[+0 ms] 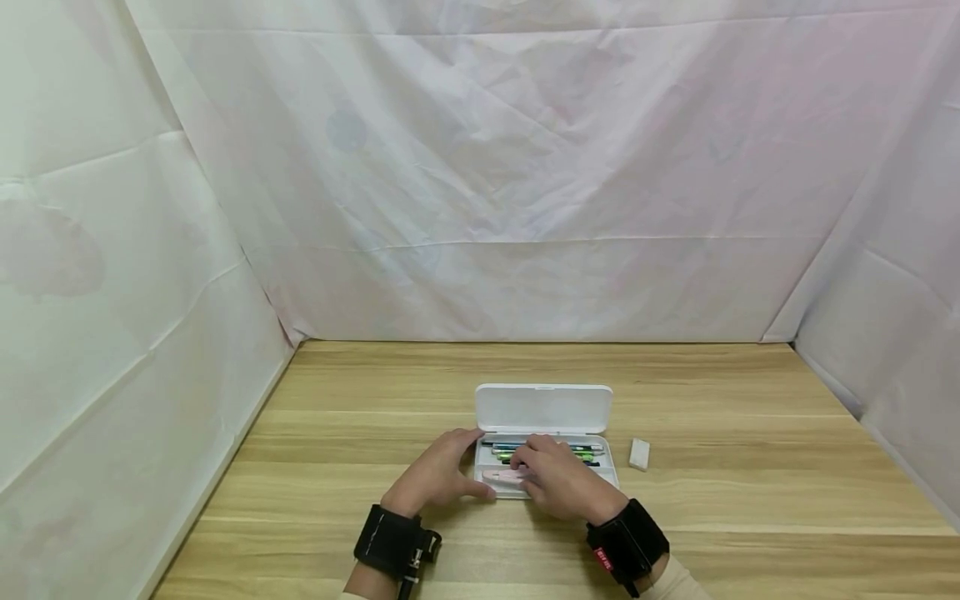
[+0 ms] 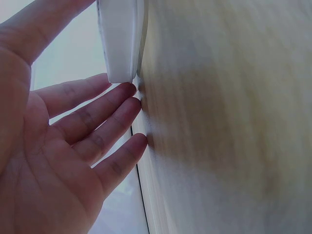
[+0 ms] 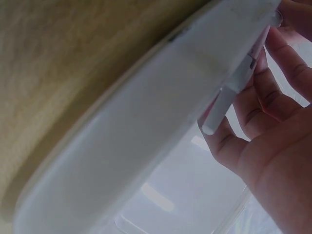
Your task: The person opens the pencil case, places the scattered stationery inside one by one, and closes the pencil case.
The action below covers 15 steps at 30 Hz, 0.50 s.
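A white pencil case (image 1: 543, 408) lies on the table with its lid raised at the back. Several pens and pencils (image 1: 588, 450) lie in its rear section, some of them green. My left hand (image 1: 438, 475) spans the case's left end, thumb at the front corner. In the left wrist view its fingers (image 2: 114, 114) are nearly straight, beside the corner of the case. My right hand (image 1: 558, 479) reaches over the case and pinches a slim pink-and-white tool (image 1: 498, 476) in the front section. The right wrist view shows that tool's white part (image 3: 222, 109) at the case's wall.
A small white eraser-like block (image 1: 639, 454) lies on the wooden table (image 1: 375, 400) to the right of the case. Pale cloth (image 1: 525, 167) hangs behind the table and along both sides.
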{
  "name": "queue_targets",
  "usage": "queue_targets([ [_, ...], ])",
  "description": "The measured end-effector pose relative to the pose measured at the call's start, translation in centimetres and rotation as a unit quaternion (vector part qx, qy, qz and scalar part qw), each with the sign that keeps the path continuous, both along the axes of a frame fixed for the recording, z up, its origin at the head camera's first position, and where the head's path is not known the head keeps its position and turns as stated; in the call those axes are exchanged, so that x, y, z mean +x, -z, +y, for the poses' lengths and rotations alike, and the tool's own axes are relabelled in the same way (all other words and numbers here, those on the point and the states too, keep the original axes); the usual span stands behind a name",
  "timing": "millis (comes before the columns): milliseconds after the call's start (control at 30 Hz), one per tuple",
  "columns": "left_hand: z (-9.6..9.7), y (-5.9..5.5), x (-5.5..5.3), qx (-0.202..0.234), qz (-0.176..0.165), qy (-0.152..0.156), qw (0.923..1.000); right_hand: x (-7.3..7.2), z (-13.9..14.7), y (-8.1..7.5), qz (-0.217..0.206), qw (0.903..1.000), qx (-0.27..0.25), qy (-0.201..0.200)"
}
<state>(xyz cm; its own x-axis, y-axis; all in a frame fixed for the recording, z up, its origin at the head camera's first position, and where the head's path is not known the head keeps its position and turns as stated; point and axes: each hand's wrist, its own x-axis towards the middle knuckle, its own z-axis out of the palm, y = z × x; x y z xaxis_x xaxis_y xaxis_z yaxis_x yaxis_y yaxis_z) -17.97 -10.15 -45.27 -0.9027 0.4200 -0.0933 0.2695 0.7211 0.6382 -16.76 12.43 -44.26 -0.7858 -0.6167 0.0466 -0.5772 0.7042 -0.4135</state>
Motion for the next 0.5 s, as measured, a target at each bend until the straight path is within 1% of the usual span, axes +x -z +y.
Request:
queue_targets([
  [200,-0.01,0.09,-0.03,-0.001,0.002,0.0,1.0,0.04,0.1,-0.03,0.012,0.9999,0.002,-0.004],
  [500,-0.04,0.1,-0.04,0.002,0.004,0.003,1.0,0.11,0.19,-0.04,0.018,0.9998,-0.004,-0.005],
])
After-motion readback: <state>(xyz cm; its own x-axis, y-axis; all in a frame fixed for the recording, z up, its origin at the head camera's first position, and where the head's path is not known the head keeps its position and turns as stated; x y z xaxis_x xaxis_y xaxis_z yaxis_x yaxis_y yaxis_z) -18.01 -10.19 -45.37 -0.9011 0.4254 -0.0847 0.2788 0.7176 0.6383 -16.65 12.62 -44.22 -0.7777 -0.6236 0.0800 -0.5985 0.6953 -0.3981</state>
